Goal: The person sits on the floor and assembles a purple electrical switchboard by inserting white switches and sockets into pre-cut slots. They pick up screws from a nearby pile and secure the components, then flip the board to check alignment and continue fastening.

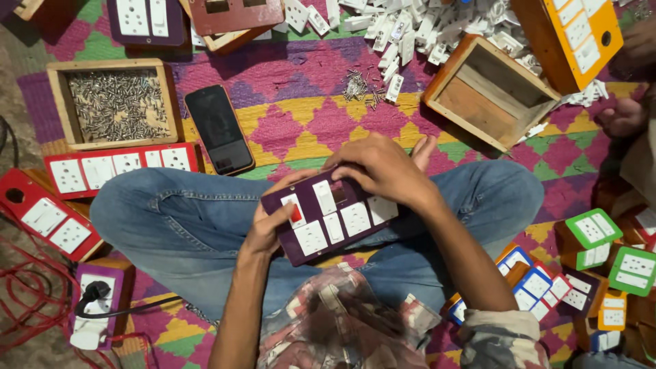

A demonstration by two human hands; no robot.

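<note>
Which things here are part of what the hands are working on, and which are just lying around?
In use:
- purple switch panel on the lap
- left hand gripping its end
- right hand pressing its top edge

Lying about:
- black phone
- wooden tray of screws
- red switch panel
- empty wooden box
- pile of white switches
- green-faced boxes

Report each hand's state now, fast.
Left hand: closed on the purple switch panel, gripping its left end.
Right hand: fingers curled over the panel's top edge, pressing there.
</note>
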